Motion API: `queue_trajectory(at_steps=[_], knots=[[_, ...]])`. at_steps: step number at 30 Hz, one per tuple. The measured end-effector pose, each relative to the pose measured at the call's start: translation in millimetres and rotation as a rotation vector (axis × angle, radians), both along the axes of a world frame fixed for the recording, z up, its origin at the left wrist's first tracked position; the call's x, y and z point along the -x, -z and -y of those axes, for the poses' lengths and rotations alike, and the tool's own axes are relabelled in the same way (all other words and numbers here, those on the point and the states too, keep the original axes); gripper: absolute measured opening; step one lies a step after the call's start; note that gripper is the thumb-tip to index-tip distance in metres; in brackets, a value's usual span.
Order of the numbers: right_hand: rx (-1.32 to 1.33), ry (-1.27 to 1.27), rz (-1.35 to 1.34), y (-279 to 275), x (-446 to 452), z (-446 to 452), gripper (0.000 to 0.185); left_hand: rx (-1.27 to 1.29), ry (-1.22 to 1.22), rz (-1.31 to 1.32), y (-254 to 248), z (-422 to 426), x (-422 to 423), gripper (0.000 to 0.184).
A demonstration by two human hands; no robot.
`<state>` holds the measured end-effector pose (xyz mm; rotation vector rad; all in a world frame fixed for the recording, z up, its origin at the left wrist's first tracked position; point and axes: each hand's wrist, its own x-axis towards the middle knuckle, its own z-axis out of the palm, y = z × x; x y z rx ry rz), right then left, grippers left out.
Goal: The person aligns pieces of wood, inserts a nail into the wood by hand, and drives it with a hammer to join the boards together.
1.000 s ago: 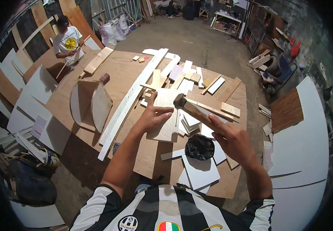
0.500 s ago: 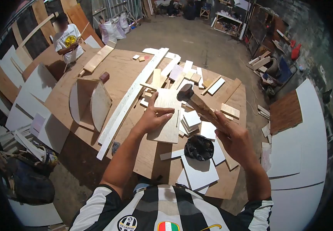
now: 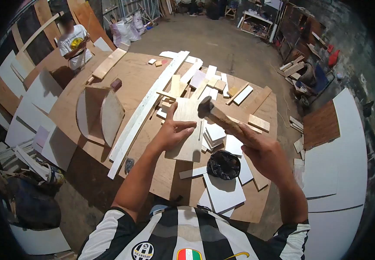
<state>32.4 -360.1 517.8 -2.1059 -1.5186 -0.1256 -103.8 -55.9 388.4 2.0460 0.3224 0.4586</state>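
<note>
My right hand [image 3: 261,149] is wrapped round the wooden handle of a hammer [image 3: 220,118]. The hammer's dark head is raised near the upper right edge of a pale rectangular board [image 3: 186,145]. Over that board lies my left hand [image 3: 174,132], one finger stretched along its left side. Its thumb and another finger meet in a pinch; whatever is between them is too small to make out. A thin dark line, perhaps a nail or its shadow, shows on the board just right of the fingertips.
A black plastic bag [image 3: 224,164] sits on white panels [image 3: 224,195] near me. Wood offcuts [image 3: 259,123] are scattered across the plywood table [image 3: 144,82]. Left of a long white strip [image 3: 148,112] stands a curved wooden piece [image 3: 111,117]. Another person [image 3: 74,45] is at the far left.
The hammer head has shifted slightly down and left, closer to the board, with my right hand. My left hand stays in place on the board.
</note>
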Motion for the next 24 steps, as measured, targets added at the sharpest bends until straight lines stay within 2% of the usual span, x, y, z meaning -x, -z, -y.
queue_trajectory(at_steps=[1, 3, 4, 6, 9, 11, 12, 14, 18, 21, 23, 24], knots=[[0.040, -0.010, -0.044, 0.8, -0.5, -1.2, 0.075, -0.003, 0.002, 0.001, 0.7, 0.6, 0.3, 0.032], [0.081, -0.022, -0.086, -0.9, -0.9, -4.4, 0.074, 0.266, 0.043, 0.009, 3.8, 1.0, 1.5, 0.031], [0.115, -0.008, -0.084, -3.6, -0.3, -5.6, 0.073, 0.269, 0.042, 0.010, 4.2, 0.9, 2.1, 0.031], [0.151, 0.005, -0.085, -5.6, -0.8, -8.2, 0.073, -0.075, 0.019, 0.033, 5.0, 0.8, 4.5, 0.030], [0.233, 0.031, -0.096, -1.9, -6.5, -12.9, 0.069, 0.022, 0.024, 0.056, 7.2, 1.6, 3.3, 0.030], [0.049, 0.040, -0.432, 25.5, -18.1, -22.0, 0.054, 0.056, 0.029, 0.052, 4.3, 1.8, 3.1, 0.031], [0.052, 0.043, -0.429, 45.1, -23.0, -30.2, 0.054, 0.086, 0.031, 0.045, 2.3, 2.4, 3.1, 0.031], [-0.054, 0.028, -0.553, 77.4, -23.3, -53.0, 0.039, 0.054, 0.027, 0.034, -0.9, 2.7, 2.5, 0.032], [-0.067, 0.102, -0.744, 77.1, -12.9, -97.9, 0.035, 0.063, 0.025, 0.020, 3.6, 1.2, 0.5, 0.032], [-0.088, 0.002, -0.815, 92.2, -16.9, -123.7, 0.041, -0.008, 0.018, 0.036, 9.1, -2.9, 0.3, 0.032], [-0.159, -0.053, -0.963, 85.0, -14.8, -131.8, 0.032, -0.069, 0.011, 0.032, 8.5, -3.7, 0.7, 0.032], [-0.132, -0.052, -0.880, 87.6, -19.0, -136.0, 0.020, -0.109, 0.006, 0.015, 7.6, -3.6, 0.2, 0.032]])
